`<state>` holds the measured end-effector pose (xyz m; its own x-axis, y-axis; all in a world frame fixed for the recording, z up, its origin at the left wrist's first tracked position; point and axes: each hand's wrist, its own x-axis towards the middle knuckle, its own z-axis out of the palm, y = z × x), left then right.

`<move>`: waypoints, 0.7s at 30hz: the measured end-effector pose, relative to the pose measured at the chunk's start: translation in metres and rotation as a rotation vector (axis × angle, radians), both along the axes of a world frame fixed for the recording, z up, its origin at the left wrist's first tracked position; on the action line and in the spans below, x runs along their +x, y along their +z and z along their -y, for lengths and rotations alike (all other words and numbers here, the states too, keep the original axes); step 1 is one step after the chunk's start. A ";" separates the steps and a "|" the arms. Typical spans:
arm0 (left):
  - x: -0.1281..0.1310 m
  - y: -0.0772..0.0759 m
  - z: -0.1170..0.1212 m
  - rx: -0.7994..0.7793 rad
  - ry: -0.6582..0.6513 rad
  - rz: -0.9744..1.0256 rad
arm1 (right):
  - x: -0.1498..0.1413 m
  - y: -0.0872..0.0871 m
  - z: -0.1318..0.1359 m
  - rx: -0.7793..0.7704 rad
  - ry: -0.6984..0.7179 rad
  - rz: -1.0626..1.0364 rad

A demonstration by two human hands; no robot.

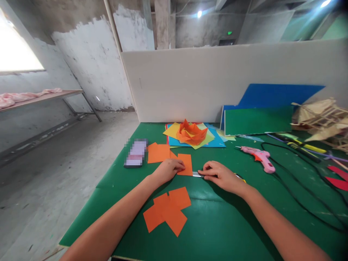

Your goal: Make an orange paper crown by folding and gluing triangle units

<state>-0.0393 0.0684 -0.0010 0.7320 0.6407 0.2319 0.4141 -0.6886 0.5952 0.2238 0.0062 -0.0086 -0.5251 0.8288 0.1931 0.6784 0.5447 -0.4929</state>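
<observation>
My left hand (pixel 170 169) is closed at the edge of an upright orange paper rectangle (pixel 186 164), fingertips pressed on it. From the right, my right hand (pixel 219 175) pinches a flat silvery metal strip (pixel 197 174), which looks like a blade. The strip's far end meets the paper's lower right edge; how far it runs beneath is hidden. A small yellow and black piece (pixel 240 177) shows behind the right wrist, and I cannot tell whether it belongs to the strip. Nearer to me lie several overlapping orange paper pieces (pixel 168 210). More orange sheets (pixel 158 153) rest beyond the left hand.
A phone (pixel 136 153) lies on the green tabletop (pixel 217 224) at left. Behind sits a folded orange paper crown shape (pixel 191 132) on coloured sheets. At right are a pink glue gun (pixel 258 156), its black cable (pixel 295 203) and a green board (pixel 258 120).
</observation>
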 end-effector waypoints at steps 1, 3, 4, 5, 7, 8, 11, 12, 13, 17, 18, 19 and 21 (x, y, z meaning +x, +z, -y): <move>0.000 0.001 0.000 0.006 -0.003 -0.009 | 0.001 0.001 0.001 -0.011 0.003 0.001; 0.000 0.002 0.001 0.017 -0.009 -0.022 | 0.001 0.002 0.004 -0.037 0.011 0.001; 0.001 0.003 0.001 0.020 -0.011 -0.027 | 0.001 0.003 0.006 -0.051 0.015 -0.001; 0.001 0.004 0.001 0.019 -0.013 -0.030 | 0.001 0.004 0.008 -0.061 0.018 -0.004; 0.000 0.004 0.001 0.009 -0.016 -0.027 | 0.000 0.006 0.011 -0.072 0.016 -0.010; 0.000 0.003 0.000 0.002 -0.020 -0.020 | 0.000 0.007 0.011 -0.075 0.013 -0.011; -0.002 -0.001 -0.002 -0.011 -0.013 0.005 | 0.002 0.008 0.011 -0.088 -0.009 -0.018; -0.003 -0.002 -0.003 -0.012 -0.006 0.010 | 0.004 0.008 0.011 -0.095 -0.018 -0.023; -0.004 -0.003 -0.004 -0.012 0.000 0.012 | 0.006 0.009 0.010 -0.101 -0.030 -0.029; -0.008 -0.004 -0.006 -0.023 0.000 0.011 | 0.014 0.009 0.006 -0.108 -0.071 -0.041; -0.008 -0.003 -0.007 -0.031 -0.005 0.006 | 0.015 0.009 0.005 -0.104 -0.078 -0.041; -0.008 -0.003 -0.007 -0.038 -0.007 0.000 | 0.015 0.008 0.004 -0.097 -0.085 -0.041; -0.008 -0.001 -0.007 -0.048 -0.004 -0.011 | 0.014 0.007 0.003 -0.079 -0.093 -0.038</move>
